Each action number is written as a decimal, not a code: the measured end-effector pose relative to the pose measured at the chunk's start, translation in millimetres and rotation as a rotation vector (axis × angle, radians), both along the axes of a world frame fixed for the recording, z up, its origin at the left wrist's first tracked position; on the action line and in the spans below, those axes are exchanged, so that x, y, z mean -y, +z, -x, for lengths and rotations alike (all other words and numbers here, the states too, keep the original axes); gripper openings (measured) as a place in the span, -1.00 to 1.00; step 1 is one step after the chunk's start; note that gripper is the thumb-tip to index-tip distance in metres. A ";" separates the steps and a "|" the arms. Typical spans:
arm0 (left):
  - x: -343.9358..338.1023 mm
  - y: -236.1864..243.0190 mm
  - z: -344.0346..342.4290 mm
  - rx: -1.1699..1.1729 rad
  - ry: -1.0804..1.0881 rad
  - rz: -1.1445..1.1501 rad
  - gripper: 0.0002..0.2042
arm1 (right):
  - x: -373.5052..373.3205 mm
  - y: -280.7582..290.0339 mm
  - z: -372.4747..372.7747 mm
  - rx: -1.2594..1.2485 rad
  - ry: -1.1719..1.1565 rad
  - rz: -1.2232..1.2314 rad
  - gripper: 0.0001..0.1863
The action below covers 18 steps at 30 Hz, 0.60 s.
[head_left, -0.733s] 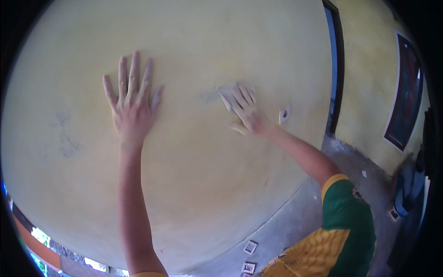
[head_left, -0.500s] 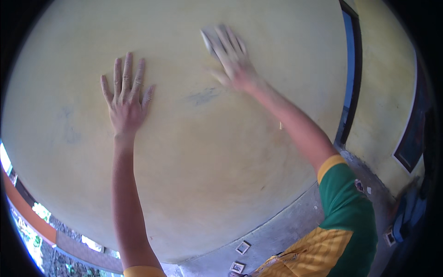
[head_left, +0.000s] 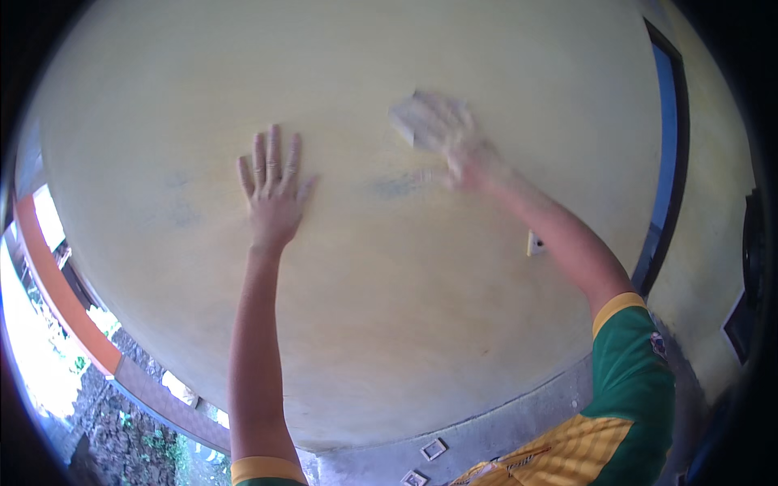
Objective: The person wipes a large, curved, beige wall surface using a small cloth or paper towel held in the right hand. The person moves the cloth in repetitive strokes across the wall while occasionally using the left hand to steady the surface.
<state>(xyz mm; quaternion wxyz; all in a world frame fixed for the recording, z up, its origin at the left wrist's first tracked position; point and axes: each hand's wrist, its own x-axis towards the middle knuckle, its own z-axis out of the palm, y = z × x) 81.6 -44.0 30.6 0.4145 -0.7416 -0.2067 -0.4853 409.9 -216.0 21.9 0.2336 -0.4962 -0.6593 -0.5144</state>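
Observation:
A broad yellowish-beige wall (head_left: 356,300) fills the middle of the view. My left hand (head_left: 274,198) lies flat against it with fingers spread, holding nothing; pale dust coats the fingers. Farther right, my right hand (head_left: 455,134) presses a grey folded sheet, like sandpaper (head_left: 405,121), to the wall under its fingers. That hand is smeared by motion, and its palm side is hidden. A dark smudge (head_left: 397,185) marks the wall between the two hands, below the sheet. Another faint bluish patch (head_left: 182,202) shows left of my left hand.
A wall socket (head_left: 536,243) sits just beside my right forearm. To the right stands a dark-framed blue doorway (head_left: 664,154). Small square frames (head_left: 433,448) lie on the grey floor (head_left: 519,413) below. An orange-topped low ledge (head_left: 69,292) borders the bright outdoors at left.
The view has shifted left, bringing more outdoors and the socket into sight. My right hand and the sheet have slid somewhat lower on the wall; my left hand keeps its place there.

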 end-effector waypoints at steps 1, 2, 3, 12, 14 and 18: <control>3.7 0.4 -8.7 -0.008 -0.022 0.021 -0.27 | -3.1 37.5 -10.3 0.000 0.058 -0.162 0.03; 5.7 0.3 -14.1 -0.007 -0.037 0.019 -0.27 | -11.3 70.2 -18.0 -0.011 0.124 -0.323 0.00; 5.8 0.4 -17.6 -0.009 -0.049 0.018 -0.27 | -21.2 93.5 -18.6 -0.031 0.107 -0.384 -0.01; -5.3 -3.6 4.5 0.029 -0.074 -0.018 -0.32 | -23.4 -85.3 43.4 -0.102 0.104 0.126 0.02; -4.6 -0.6 2.3 0.023 -0.091 -0.013 -0.32 | 1.3 -118.1 17.4 -0.106 0.051 0.167 0.04; -4.3 -4.0 -8.3 0.037 -0.118 0.005 -0.31 | -1.8 -47.3 11.1 -0.052 0.038 -0.070 0.07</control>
